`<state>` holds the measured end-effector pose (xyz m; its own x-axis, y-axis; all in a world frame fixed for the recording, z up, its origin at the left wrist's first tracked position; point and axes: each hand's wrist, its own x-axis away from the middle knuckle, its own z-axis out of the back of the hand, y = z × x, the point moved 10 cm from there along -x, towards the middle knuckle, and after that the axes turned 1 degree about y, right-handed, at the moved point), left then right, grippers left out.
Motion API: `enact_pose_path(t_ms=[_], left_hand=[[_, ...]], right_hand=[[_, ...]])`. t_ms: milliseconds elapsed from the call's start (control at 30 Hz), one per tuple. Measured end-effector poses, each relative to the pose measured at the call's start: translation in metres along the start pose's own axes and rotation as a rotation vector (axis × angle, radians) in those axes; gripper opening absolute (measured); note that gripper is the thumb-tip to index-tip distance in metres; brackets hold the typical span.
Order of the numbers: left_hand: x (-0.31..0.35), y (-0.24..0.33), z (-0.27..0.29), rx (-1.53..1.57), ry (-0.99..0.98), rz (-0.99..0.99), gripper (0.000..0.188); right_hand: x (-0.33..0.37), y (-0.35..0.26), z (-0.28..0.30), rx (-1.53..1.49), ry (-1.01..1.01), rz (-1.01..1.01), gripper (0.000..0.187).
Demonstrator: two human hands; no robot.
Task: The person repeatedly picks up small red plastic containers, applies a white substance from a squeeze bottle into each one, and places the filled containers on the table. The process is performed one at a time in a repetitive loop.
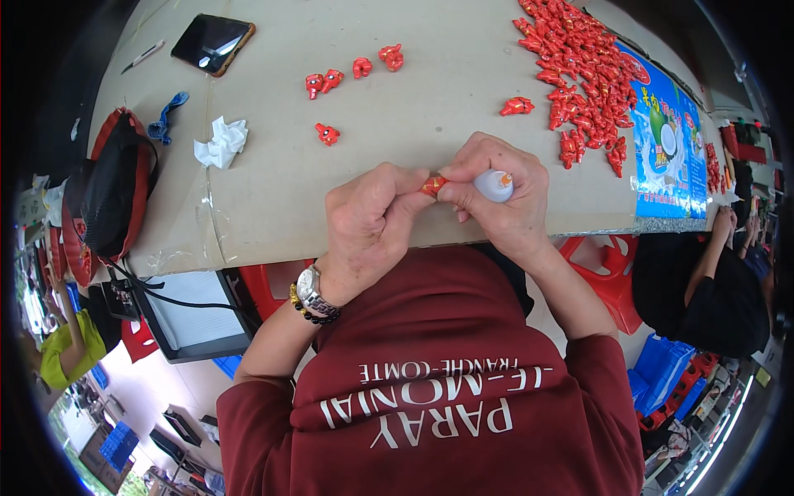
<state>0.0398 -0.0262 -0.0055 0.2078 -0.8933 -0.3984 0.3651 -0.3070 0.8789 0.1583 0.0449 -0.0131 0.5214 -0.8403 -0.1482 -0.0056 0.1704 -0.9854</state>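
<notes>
Near the table's front edge, a small red plastic figure piece with gold marks is pinched between my two hands. My left hand is closed, its thumb and forefinger on the piece's left end. The thumb and forefinger of my right hand meet at its other end. That same hand also keeps a white squeeze bottle with an orange tip in its grip, tip toward the upper right. A single red piece lies beyond my left hand, and several more red pieces sit farther back.
A big heap of red pieces covers the back right of the table, beside a blue printed sheet. At left are a phone, a pen-like tool, crumpled tissue and a black-and-red bag. People sit on both sides.
</notes>
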Motion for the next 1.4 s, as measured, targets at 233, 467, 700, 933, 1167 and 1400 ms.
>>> enact_pose_path(t_ms=[233,467,700,933,1167,1400], left_hand=[[-0.003,-0.006,0.002,0.109,0.042,0.133,0.016],[0.006,-0.026,-0.014,0.54,-0.104,0.553,0.022],[0.009,-0.027,-0.019,0.684,-0.088,0.565,0.015],[0.008,-0.018,-0.015,0.561,-0.106,0.446,0.013],[0.005,-0.017,-0.015,0.564,-0.075,0.427,0.008],[0.008,-0.025,-0.023,0.515,-0.077,0.523,0.012]], right_hand=[[-0.006,-0.026,0.008,0.139,0.027,0.22,0.019],[0.0,-0.057,0.01,0.302,0.015,0.509,0.02],[0.003,-0.061,0.008,0.279,0.035,0.491,0.028],[0.01,-0.054,0.006,0.259,-0.018,0.475,0.027],[0.017,-0.052,0.004,0.284,0.015,0.574,0.024],[0.012,-0.049,0.012,0.278,0.006,0.515,0.02]])
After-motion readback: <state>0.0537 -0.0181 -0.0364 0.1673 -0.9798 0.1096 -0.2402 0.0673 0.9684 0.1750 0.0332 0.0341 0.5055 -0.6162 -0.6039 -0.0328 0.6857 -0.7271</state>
